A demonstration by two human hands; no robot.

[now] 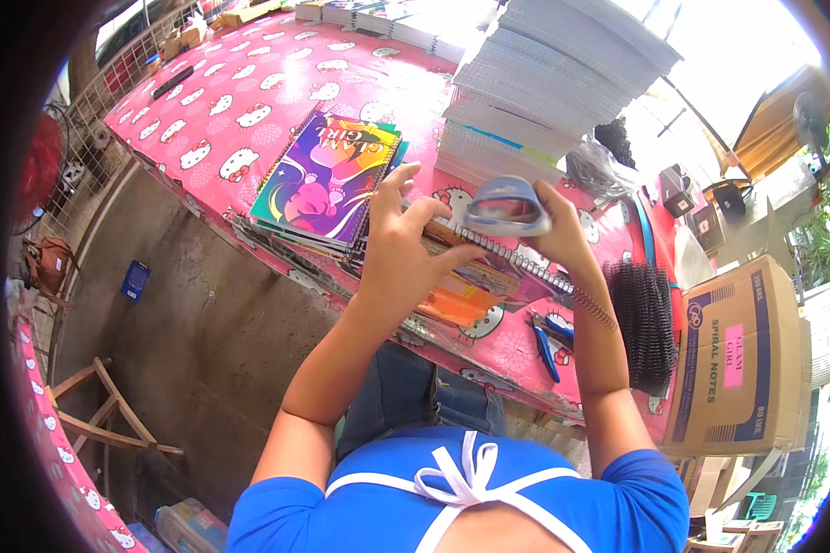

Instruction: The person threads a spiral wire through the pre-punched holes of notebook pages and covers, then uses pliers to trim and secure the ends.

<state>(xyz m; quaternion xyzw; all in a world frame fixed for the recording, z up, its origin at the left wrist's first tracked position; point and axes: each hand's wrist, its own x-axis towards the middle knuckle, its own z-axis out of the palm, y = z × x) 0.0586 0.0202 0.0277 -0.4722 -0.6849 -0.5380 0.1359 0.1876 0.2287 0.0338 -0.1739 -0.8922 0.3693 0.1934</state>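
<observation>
My left hand [401,244] grips the edge of a spiral notebook [475,300], thumb and fingers on either side of it. A coil [500,251] runs along the notebook's upper edge, and its loose tail [596,309] sticks out past the right end. My right hand [563,230] is closed on a blue-grey, loop-handled tool [509,208] just above the coil; blur hides its exact kind. Left of my left hand lies a stack of notebooks with a purple and yellow cover [327,180]. Blue-handled pliers [546,343] rest below my right wrist.
Behind my hands rises a tall stack of punched page blocks [544,83]. Black coils [638,323] lie in a bunch at the right, beside a cardboard box [742,359]. The pink patterned tablecloth [249,83] covers the table; a wooden stool frame [111,405] stands lower left.
</observation>
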